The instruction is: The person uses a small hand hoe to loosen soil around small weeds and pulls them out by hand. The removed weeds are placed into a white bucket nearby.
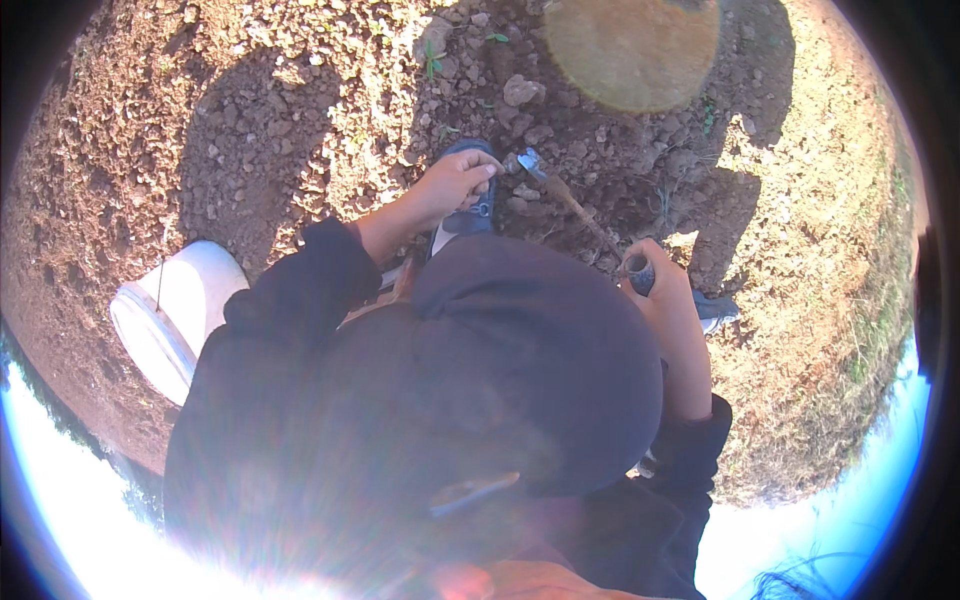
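Note:
My right hand (658,285) is closed round the dark handle of a hand tool (581,211). From there its thin metal shaft runs up and left to a small shiny blade that lies against the loose soil. My left hand (461,182) is just left of the blade, over my dark shoe (478,206), with the fingertips pinched together. A small brownish lump touches or lies right beside those fingertips; whether they hold it, I cannot tell. Dry clods and stones (523,91) lie in the shaded soil beyond both hands.
A white plastic bucket (208,279) with a wire handle lies tipped on its side at the left. My other shoe (715,311) shows beside my right wrist. Small green seedlings (432,61) grow at the top. Dry grass (862,352) borders the soil at the right. Sun glare covers the lower left.

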Available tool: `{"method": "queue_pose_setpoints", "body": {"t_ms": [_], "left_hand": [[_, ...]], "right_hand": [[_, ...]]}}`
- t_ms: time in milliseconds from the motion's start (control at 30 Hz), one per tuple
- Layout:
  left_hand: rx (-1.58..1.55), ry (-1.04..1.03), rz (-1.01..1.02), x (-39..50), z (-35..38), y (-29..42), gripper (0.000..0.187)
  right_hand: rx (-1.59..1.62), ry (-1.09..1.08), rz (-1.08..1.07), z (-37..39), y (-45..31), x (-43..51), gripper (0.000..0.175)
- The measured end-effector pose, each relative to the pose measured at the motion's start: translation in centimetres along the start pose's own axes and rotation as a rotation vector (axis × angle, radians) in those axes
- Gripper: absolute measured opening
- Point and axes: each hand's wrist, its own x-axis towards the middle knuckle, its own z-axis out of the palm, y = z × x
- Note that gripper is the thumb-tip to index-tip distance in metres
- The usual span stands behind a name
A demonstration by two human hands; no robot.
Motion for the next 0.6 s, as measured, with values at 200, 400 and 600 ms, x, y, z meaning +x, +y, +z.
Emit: {"method": "queue_pose_setpoints", "body": {"t_ms": [200,400,600], "left_hand": [[-0.237,-0.248,-0.271,2.4,3.7,-1.1,0.030],[-0.739,-0.207,-0.212,5.4,4.4,-0.6,0.028],[-0.780,-0.054,-0.165,6.0,4.8,-0.1,0.023]], "right_hand": [[-0.123,-0.194,-0.022,-2.6,-3.0,6.6,0.013],[0.022,-0.380,0.131,-3.0,-4.2,11.8,0.013],[0.085,-0.231,0.076,-0.6,-0.6,11.9,0.011]]}}
